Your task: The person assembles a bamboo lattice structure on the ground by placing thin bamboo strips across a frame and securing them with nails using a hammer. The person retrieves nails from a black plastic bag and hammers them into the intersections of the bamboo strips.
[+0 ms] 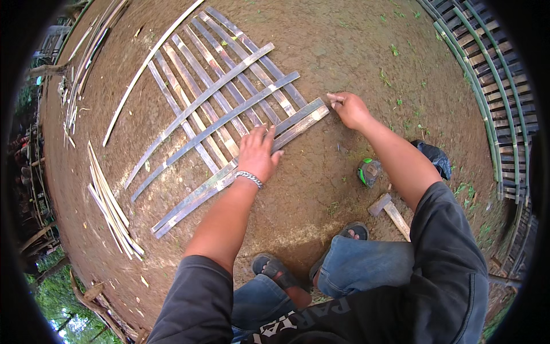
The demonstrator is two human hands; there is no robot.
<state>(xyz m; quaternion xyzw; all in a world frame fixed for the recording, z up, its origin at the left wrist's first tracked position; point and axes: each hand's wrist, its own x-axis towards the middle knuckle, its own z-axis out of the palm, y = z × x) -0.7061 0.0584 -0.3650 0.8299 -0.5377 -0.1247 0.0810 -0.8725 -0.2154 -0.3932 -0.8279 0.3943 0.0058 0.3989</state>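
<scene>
A lattice of flat bamboo slats lies on the ground in front of me, with lengthwise slats (197,67) under crosswise strips (220,120). My left hand (258,153) rests open on the two nearest crosswise strips (197,198), which run side by side, its fingers spread over them. Just beyond the right end of those strips is my right hand (349,110). Its thumb and forefinger are drawn together and the other fingers curl in; whatever they may pinch is too small to make out.
A hammer (394,215), a rounded green-and-black object (368,172) and a black plastic bag (433,158) lie by my right arm. Loose bamboo strips (112,206) and a long curved strip (134,77) lie at left. A slatted bamboo panel (495,86) is at far right.
</scene>
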